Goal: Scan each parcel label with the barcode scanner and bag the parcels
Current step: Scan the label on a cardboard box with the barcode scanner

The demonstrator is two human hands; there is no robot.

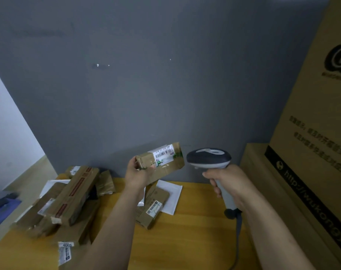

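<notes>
Cardboard parcels (68, 197) sit heaped at the left of the wooden table (185, 240), none bagged. Left hand (139, 172) grips a small box (161, 162) by one end, held above the table, label (164, 154) facing up. Beneath it another parcel (152, 207) lies on a white bag (171, 195), not inside. Scanner (208, 158) hangs just right of the box, right hand (230, 184) clenched round its handle. Likely early: bagging all remains.

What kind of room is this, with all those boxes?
Probably a parcel sorting desk: a heap of brown cardboard parcels on a wooden table, a grey handheld barcode scanner in the right hand, and a small labelled cardboard parcel in the left hand.
</notes>
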